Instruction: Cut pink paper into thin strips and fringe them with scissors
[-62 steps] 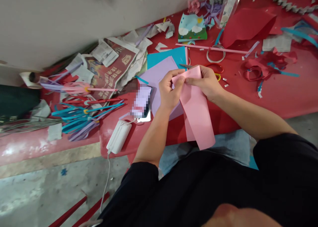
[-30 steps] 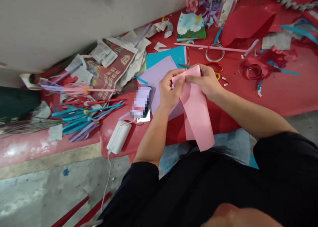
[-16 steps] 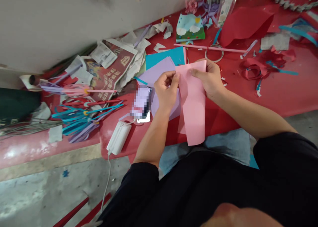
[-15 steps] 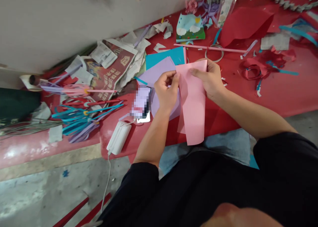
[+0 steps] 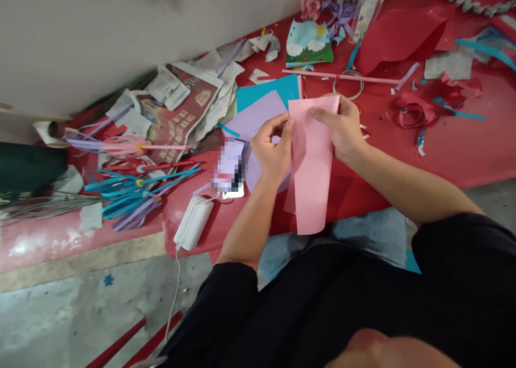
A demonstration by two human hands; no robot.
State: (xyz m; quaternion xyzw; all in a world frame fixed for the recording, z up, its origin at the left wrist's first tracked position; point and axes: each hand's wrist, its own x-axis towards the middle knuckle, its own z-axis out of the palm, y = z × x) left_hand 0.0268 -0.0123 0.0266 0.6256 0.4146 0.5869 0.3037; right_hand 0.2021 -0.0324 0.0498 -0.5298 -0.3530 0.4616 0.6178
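A long sheet of pink paper [image 5: 313,169] hangs from both hands, its lower end reaching over the table's front edge. My right hand [image 5: 345,125] grips the upper right corner, thumb on top and fingers behind. With thumb and forefinger pinched together, my left hand [image 5: 273,146] is at the upper left edge of the pink paper; the exact contact is partly hidden. Under and beside my left hand lie sheets of purple paper [image 5: 258,113], with blue paper [image 5: 268,93] behind them.
A phone [image 5: 230,166] and a white power bank [image 5: 194,223] lie left of my arm. Paper-strip bundles [image 5: 133,193] and newspaper [image 5: 181,110] cover the left side. Behind are a roll of tape [image 5: 349,86], a pink stick [image 5: 342,77] and a plastic bottle [image 5: 368,11]; red scraps [image 5: 415,110] lie right.
The top of the pink paper has shifted slightly right, while its lower end has swung a little left. Both hands keep nearly the same places.
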